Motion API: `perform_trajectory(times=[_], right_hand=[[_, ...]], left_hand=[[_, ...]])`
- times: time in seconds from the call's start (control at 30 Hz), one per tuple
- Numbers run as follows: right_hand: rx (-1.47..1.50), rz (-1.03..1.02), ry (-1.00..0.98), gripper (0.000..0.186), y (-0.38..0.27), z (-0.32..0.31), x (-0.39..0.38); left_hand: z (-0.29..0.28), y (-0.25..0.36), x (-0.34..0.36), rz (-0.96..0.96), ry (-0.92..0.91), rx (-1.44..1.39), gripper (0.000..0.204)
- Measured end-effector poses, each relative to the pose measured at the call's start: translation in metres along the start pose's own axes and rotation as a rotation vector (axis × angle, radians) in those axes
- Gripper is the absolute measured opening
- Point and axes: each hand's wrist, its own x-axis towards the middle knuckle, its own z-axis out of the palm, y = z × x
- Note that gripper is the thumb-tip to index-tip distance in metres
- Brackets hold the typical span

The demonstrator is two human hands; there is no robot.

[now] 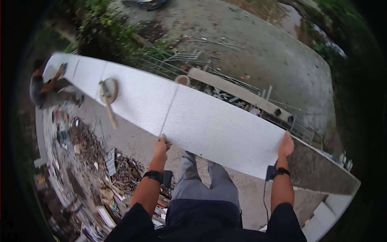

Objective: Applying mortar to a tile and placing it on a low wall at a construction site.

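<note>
A long row of white textured boards, divided by dark seams, stretches diagonally across in front of me. My left hand is closed on the lower edge of the nearest board, beside a seam. My right hand grips that board's right end, where a rough grey surface begins. On the board farther left rests a round object with a long wooden handle overhanging the edge. Dark devices are strapped at both my wrists; a cord hangs by the right one.
A co-worker leans at the boards' far left end. Piled debris lies below left. Metal railings, a plank and a bucket are beyond the boards. White blocks sit at lower right; a car stands behind.
</note>
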Motion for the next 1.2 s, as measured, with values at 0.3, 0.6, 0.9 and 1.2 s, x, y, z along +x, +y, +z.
perform_trajectory(times=[0.3, 0.6, 0.9, 1.2], right_hand=[[-0.043, 0.103, -0.213, 0.061, -0.023, -0.014, -0.004], [-0.025, 0.092, -0.295, 0.062, -0.023, -0.026, -0.004], [-0.112, 0.049, -0.430, 0.063, -0.025, -0.022, 0.001], [-0.167, -0.026, -0.343, 0.059, -0.005, -0.065, 0.006]], left_hand=[[-0.019, -0.002, 0.013, -0.010, 0.049, 0.042, 0.034], [-0.021, -0.005, 0.021, 0.016, 0.039, 0.069, 0.035], [-0.027, -0.004, 0.012, 0.010, 0.067, 0.085, 0.037], [-0.050, 0.015, 0.000, -0.021, 0.083, -0.005, 0.032]])
